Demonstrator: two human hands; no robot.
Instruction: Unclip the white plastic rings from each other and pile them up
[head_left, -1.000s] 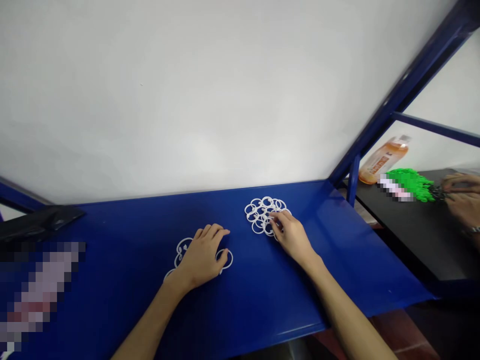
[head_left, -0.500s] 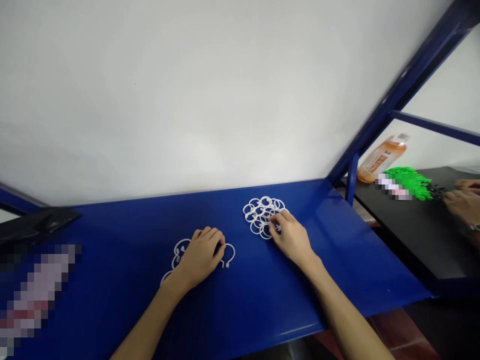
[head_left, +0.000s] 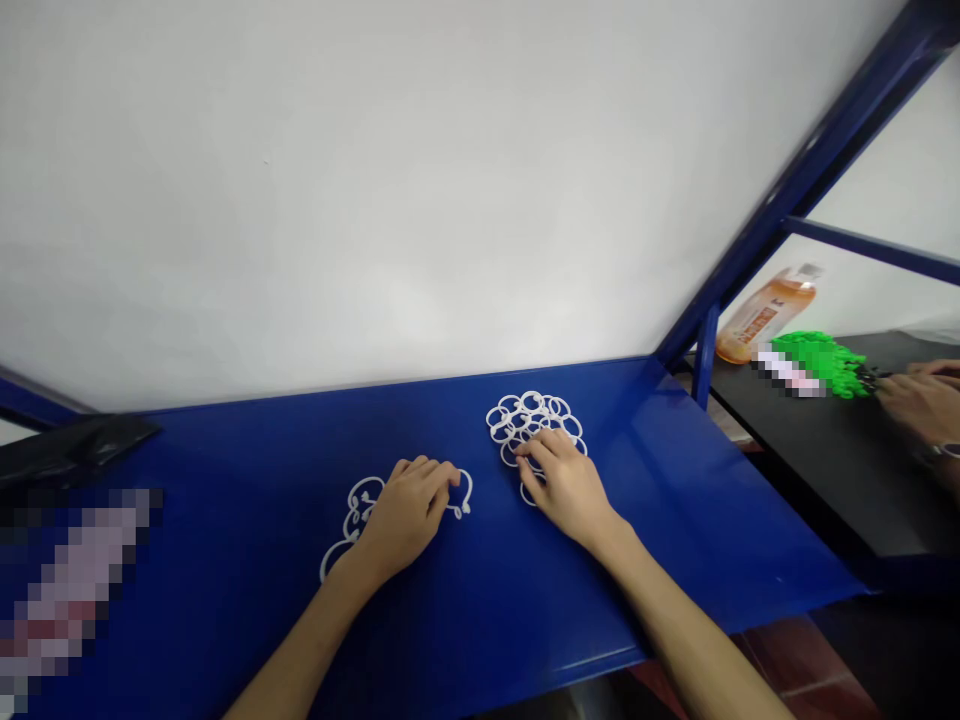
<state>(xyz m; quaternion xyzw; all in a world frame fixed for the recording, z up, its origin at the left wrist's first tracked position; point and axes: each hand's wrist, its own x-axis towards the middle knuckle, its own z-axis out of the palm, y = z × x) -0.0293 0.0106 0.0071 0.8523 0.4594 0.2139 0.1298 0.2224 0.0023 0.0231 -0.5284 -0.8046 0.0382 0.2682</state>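
Observation:
My left hand (head_left: 411, 505) is closed on a white plastic open ring (head_left: 469, 490), which looks like a shower curtain ring. Its knobbed ends face toward me. Under and beside that hand lies a small group of similar rings (head_left: 352, 545), partly hidden by the palm and wrist. To the right, my right hand (head_left: 566, 485) is at the near edge of a larger cluster of white rings (head_left: 517, 415). Its thumb and fingers are closed on one ring (head_left: 529, 491) at the cluster's near side, and the fingers cover part of it.
The blue table (head_left: 510, 590) meets a white wall. A black plastic bag (head_left: 75, 445) lies at the left. Beyond a blue frame post (head_left: 703, 360), a black table (head_left: 810, 460) holds an orange bottle (head_left: 765, 320) and green pieces (head_left: 825, 365), with another person's hands (head_left: 922, 400) there.
My right hand has drawn back slightly toward me and left, shifting one ring from the cluster. The ring in my left hand has turned and risen slightly, with its ends closer together.

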